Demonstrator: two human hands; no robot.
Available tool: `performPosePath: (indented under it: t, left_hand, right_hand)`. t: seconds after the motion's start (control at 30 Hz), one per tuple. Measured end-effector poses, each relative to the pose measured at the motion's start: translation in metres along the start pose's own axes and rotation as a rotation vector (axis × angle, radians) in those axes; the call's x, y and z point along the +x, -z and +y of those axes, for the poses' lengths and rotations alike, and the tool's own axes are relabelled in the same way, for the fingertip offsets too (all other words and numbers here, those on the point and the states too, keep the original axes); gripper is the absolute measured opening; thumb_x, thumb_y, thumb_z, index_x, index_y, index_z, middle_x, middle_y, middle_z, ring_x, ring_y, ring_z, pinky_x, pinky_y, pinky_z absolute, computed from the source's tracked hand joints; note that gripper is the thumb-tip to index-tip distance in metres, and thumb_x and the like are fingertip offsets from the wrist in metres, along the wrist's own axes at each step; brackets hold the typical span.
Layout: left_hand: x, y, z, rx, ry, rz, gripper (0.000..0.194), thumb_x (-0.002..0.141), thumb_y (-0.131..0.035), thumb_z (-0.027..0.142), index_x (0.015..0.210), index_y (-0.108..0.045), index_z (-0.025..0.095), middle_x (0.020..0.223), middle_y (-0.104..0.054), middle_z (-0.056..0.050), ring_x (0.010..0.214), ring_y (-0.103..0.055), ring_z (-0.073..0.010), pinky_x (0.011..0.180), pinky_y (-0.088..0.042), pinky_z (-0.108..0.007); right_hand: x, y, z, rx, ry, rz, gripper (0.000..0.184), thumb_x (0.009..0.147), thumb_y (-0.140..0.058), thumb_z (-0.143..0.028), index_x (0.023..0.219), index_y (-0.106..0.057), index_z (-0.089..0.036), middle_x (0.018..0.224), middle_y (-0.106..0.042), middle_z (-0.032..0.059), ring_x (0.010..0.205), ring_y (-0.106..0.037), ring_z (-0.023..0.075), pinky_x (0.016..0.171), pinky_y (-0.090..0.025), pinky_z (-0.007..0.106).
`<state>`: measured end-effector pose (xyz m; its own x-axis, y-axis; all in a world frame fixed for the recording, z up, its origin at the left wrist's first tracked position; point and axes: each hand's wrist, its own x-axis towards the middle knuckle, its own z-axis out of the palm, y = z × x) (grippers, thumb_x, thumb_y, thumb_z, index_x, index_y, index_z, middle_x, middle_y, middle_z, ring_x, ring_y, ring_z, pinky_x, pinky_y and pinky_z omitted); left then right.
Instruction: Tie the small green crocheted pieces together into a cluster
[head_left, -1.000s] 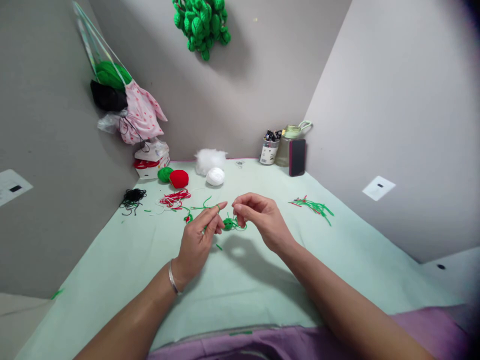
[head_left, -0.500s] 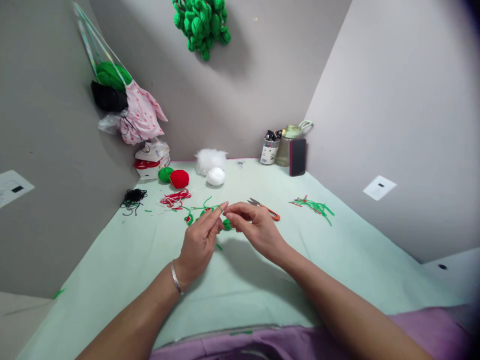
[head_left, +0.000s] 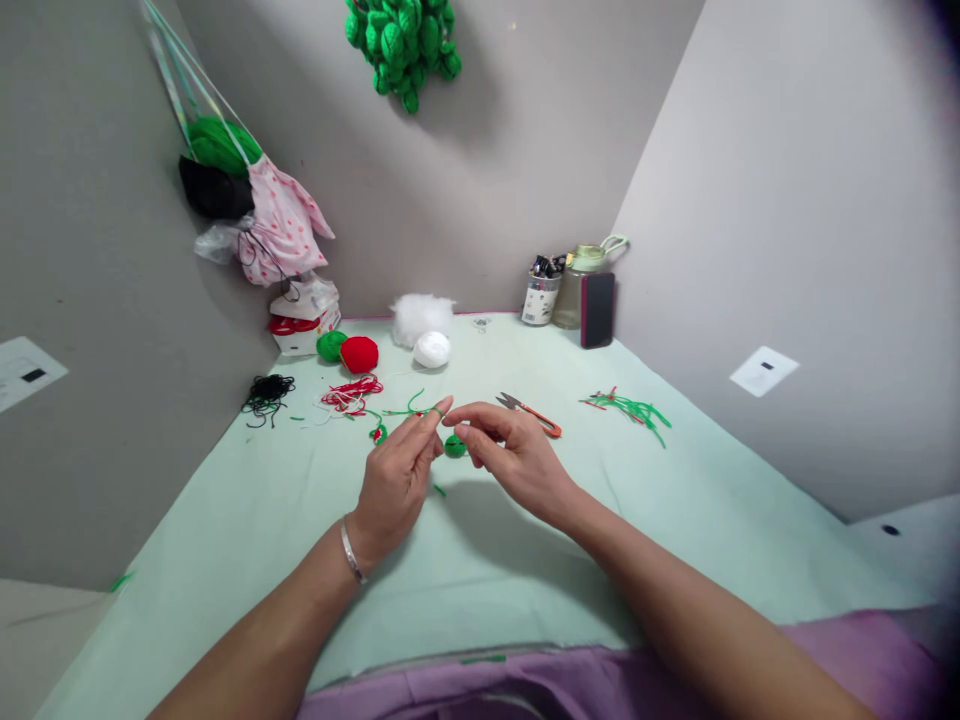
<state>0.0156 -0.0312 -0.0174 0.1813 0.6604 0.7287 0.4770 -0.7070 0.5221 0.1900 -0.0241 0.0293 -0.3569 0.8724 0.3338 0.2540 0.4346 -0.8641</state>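
In the head view my left hand (head_left: 399, 465) is closed, its thumb and forefinger pressed together on green yarn (head_left: 439, 410) that shows at the fingertips. My right hand (head_left: 511, 448) is just beside it, with the forefinger reaching to the left fingertips and the thumb a little apart from it. I make out nothing between those right fingers. A small round green crocheted piece (head_left: 454, 446) shows between the two hands, partly covered. Behind my left hand lie a small green and red crocheted piece (head_left: 378, 435) and loose green yarn ends (head_left: 415, 402).
Orange-handled thread snips (head_left: 531, 414) lie beyond my right hand. Red yarn strands (head_left: 352, 395), black yarn (head_left: 268, 396), a red ball (head_left: 359, 355), a white ball (head_left: 431, 350) and stuffing (head_left: 421, 318) are farther back. Green strands (head_left: 630, 411) lie right; a phone (head_left: 598, 311) leans on a bottle (head_left: 574, 290).
My right thumb and forefinger have moved apart from their pinch near the left fingertips. My left hand keeps its grip on the green yarn. The view has shifted slightly.
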Motion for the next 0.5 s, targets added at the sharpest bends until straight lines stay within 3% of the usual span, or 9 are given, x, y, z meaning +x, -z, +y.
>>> performPosePath:
  t: [0.37, 0.5]
  left_hand:
    - [-0.0013, 0.0004, -0.0004, 0.05, -0.008, -0.01, 0.046, 0.1, -0.042, 0.013, 0.143, -0.055, 0.023, 0.09, -0.066, -0.005, 0.072, -0.057, -0.0133, 0.07, -0.052, -0.026]
    - [-0.0009, -0.0003, -0.0004, 0.069, -0.011, -0.016, 0.045, 0.1, -0.042, 0.013, 0.142, -0.056, 0.023, 0.087, -0.066, -0.004, 0.073, -0.059, -0.0135, 0.072, -0.053, -0.026]
  right_hand:
    - [-0.001, -0.0045, 0.0067, -0.245, 0.172, 0.056, 0.024, 0.093, -0.051, -0.02, 0.106, -0.071, -0.019, 0.064, -0.061, -0.0016, 0.052, -0.042, 0.0099, 0.056, -0.034, 0.023]
    - [-0.0009, -0.0054, 0.0089, -0.267, 0.165, 0.056, 0.022, 0.093, -0.051, -0.02, 0.103, -0.071, -0.019, 0.061, -0.058, -0.0024, 0.051, -0.042, 0.0101, 0.056, -0.034, 0.023]
